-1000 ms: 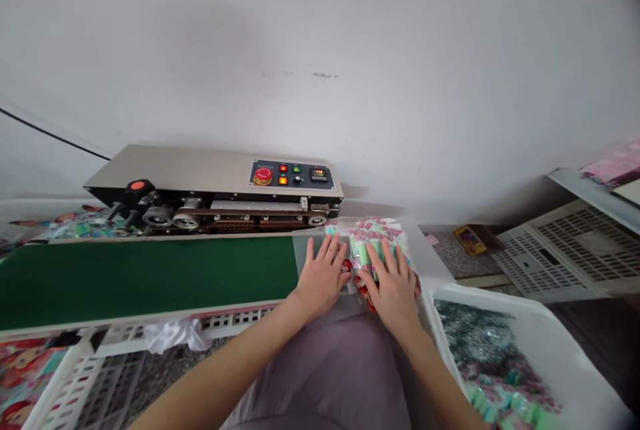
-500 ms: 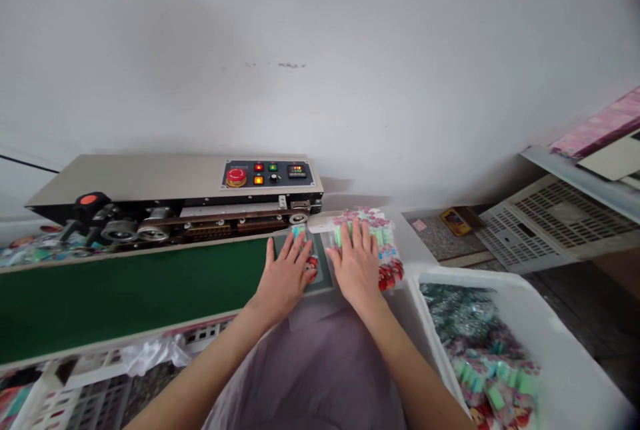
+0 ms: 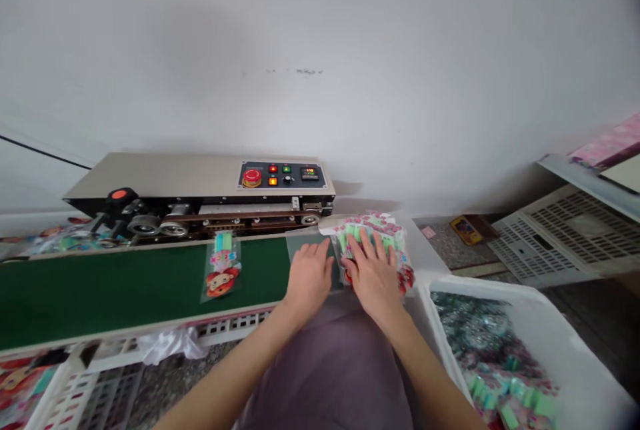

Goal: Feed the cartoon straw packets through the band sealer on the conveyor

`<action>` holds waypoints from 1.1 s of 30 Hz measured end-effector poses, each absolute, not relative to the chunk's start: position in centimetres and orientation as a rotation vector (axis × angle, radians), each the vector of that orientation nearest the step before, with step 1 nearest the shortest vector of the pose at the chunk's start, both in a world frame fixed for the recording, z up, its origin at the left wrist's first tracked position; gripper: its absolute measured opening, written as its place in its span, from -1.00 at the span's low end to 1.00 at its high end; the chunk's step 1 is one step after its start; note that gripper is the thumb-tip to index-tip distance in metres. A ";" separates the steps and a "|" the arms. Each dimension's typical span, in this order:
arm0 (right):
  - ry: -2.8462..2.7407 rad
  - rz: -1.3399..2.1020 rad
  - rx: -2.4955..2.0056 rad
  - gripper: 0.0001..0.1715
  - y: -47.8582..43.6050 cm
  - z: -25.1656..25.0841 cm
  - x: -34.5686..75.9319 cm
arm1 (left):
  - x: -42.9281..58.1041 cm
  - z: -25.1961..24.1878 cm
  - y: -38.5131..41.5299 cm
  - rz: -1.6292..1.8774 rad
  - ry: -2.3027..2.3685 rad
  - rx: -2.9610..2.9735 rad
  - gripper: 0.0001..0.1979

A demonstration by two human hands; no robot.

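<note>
Just changed: the packet [image 3: 223, 267] that lay under the left hand a half second ago is now clear of it, flat on the green belt [image 3: 125, 290].
Packet's place: I see it lying across the belt, left of the middle of the sealing machine [image 3: 200, 173], top end at the belt's far edge below the rollers, lower end near the near edge.
What that means: I judge this packet as fed and out of the hands' care, with the next one to come from the pile.
Left hand [image 3: 310, 277]: over the clear plate [image 3: 297, 247] at the belt's right end, fingers close together; from here I cannot tell whether it grips anything.
Right hand [image 3: 373, 273]: fingers apart, laid on the pile of packets [image 3: 400, 243] just past the belt's right end, clamped on nothing that I can make out.
Control panel [image 3: 280, 175]: lit, on the machine's front right corner.
White tub [image 3: 500, 283]: near the pile, to its right, with more packets inside.
Room: plain wall [image 3: 350, 83] behind; a slatted crate [image 3: 575, 237] and a yellow box [image 3: 467, 230] stand off to the right.
</note>
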State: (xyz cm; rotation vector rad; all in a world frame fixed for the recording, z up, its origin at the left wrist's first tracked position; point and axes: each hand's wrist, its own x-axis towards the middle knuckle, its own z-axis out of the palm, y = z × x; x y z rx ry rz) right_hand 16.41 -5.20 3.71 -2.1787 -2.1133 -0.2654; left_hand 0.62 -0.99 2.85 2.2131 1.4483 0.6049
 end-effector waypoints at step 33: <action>-2.113 -0.329 -2.304 -0.41 -6.3 3.5 19.0 | 2.1 3.0 1.6 0.605 1.576 2.474 -0.45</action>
